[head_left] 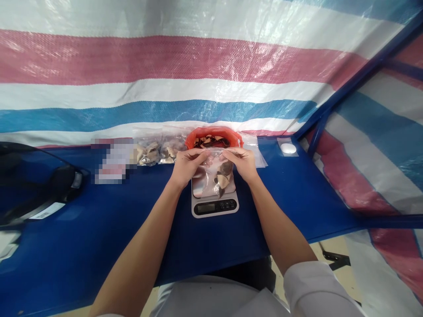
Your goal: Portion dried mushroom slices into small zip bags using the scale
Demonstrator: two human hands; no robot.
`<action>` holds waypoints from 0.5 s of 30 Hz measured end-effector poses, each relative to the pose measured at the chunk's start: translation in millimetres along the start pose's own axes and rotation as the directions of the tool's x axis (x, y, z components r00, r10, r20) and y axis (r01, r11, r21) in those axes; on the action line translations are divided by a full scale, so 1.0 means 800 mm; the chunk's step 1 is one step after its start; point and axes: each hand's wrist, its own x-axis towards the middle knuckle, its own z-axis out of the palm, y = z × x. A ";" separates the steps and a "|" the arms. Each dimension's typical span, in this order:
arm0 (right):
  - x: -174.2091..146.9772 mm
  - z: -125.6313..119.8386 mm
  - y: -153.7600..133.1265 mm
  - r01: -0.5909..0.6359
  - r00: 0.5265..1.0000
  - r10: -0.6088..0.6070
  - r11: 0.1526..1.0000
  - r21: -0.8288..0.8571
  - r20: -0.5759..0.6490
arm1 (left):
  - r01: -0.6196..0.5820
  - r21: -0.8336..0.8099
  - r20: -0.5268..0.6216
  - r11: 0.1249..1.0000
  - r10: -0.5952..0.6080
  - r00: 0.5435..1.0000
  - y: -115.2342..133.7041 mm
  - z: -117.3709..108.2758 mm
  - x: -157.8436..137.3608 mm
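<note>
Between both hands is a clear plastic zip bag [209, 180] with a few dark and tan dried pieces in it, over the pan of a white digital kitchen scale [215, 211]. My left hand [191, 165] pinches the bag's top edge on the left. On the right, my right hand [242, 163] pinches the same edge, fingers closed. Just behind the hands stands a red plastic bag [216, 132], open at the top, with more dark and tan dried pieces [211, 141] inside. Whether the zip bag touches the scale, I cannot tell.
Filled clear bags [148, 154] lie left of the red bag on the blue table [132, 220]. Flat clear bags [261, 154] lie right of it. A white oval object [288, 149] rests farther right. Black equipment [42, 189] is at far left; striped sheeting [165, 57] hangs behind.
</note>
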 end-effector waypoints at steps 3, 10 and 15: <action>0.001 -0.004 0.000 -0.008 1.000 0.008 1.000 0.028 0.004 | 0.015 -0.013 -0.012 1.000 -0.016 1.000 -0.001 -0.002 0.000; 0.006 -0.012 0.011 -0.080 0.992 0.084 0.995 0.053 -0.091 | 0.044 -0.064 -0.027 0.997 -0.046 0.999 0.002 -0.004 0.001; 0.006 -0.012 0.014 -0.120 0.986 0.127 0.990 0.071 -0.109 | 0.105 -0.116 0.000 0.988 -0.106 0.994 0.008 -0.004 -0.001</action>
